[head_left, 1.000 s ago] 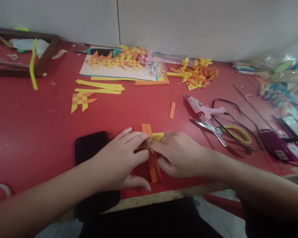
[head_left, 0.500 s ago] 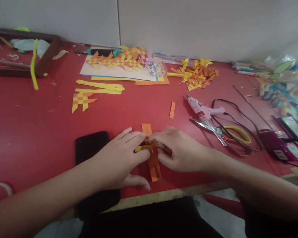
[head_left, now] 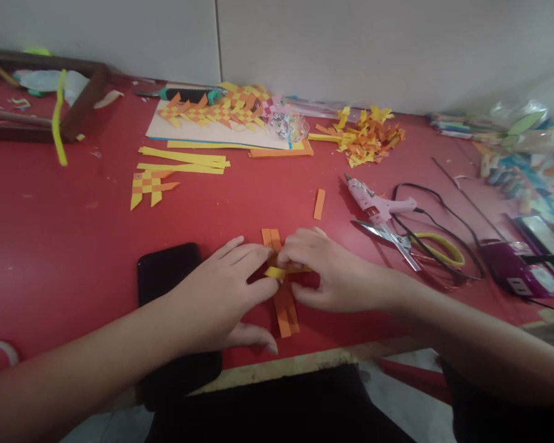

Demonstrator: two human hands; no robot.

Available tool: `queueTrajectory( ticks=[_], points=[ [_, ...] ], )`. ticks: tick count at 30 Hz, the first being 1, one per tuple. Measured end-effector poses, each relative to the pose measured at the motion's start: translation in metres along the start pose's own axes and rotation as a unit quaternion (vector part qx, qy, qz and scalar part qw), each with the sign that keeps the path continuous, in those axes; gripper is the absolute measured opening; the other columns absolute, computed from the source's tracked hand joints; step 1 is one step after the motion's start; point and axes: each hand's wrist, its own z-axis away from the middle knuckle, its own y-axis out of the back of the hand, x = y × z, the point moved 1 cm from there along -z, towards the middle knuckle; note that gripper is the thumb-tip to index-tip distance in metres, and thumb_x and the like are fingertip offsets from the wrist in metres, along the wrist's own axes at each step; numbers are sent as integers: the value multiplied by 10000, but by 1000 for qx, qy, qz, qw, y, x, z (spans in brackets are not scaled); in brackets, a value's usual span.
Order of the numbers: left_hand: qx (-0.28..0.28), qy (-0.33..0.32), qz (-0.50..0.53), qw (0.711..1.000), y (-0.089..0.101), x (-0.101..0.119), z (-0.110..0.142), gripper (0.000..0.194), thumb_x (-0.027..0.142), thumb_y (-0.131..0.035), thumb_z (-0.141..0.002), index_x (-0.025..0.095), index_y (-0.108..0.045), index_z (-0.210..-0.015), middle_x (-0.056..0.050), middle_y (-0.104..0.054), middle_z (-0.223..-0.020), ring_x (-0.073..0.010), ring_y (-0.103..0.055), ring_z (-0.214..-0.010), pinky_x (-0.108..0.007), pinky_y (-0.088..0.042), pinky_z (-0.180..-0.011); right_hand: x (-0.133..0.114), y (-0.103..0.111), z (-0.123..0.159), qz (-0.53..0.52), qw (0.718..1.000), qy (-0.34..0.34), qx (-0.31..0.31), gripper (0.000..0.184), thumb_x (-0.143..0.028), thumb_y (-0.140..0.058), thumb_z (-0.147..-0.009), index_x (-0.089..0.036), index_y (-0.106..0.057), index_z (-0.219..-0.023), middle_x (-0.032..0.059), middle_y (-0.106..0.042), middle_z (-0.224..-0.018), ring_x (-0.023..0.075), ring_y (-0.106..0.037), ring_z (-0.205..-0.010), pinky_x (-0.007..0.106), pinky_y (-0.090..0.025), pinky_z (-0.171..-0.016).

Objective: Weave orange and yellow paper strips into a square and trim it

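Near the front edge of the red table, the left hand, its fingers spread, rested fingertips on the orange strips, while the right hand, fingers curled, pinched a yellow strip lying across them. Beyond lay scissors, a pink glue gun, a checkered paper fish and, farthest, a heap of paper scraps.

Orange strips, yellow strip, orange-yellow checkered fish, red table
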Motion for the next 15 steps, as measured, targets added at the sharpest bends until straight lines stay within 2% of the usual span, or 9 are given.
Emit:
queueTrajectory(
  ticks=[3, 7, 12, 15],
  points=[
    [2, 1, 1, 1000, 0, 0, 0, 595, 687, -677, -748, 162, -680, -1028, -206, -592, -1236, -390, -541, -1208, -637, -352, -1084, 1, 1, 1, 6, 1000, -7, 19, 136, -141, -613, -778, -205, -507, -835, -15, -573, -815, 143, -495, -777, 316, -361, -813],
    [6, -3, 7, 1000, -1, 0, 0, 626, 684, -682, -746, 158, -682, -1085, -228, -581, -1278, -408, -524, -1242, -654, -344, -1081, 2, 4, 4, 13, 998, -33, 50, 108, -186, -595, -822, -210, -491, -837, -10, -576, -795, 148, -501, -752, 306, -372, -768],
    [10, -5, 5, 1000, -1, 0, 0, 642, 686, -690, -736, 140, -690, -1073, -253, -581, -1282, -428, -533, -1232, -671, -356, -1062, 0, 3, 9, -13, 995, -64, 75, 118, -271, -621, -855, -199, -542, -804, -14, -605, -735, 140, -530, -706, 300, -378, -732],
    [10, -7, 1, 1000, -1, 1, 0, 632, 681, -692, -738, 132, -689, -1049, -266, -569, -1310, -436, -528, -1240, -670, -362, -1058, 1, -1, 11, -11, 990, -99, 100, 126, -243, -610, -861, -199, -559, -754, -18, -618, -690, 134, -543, -665, 296, -380, -708]
  ],
)
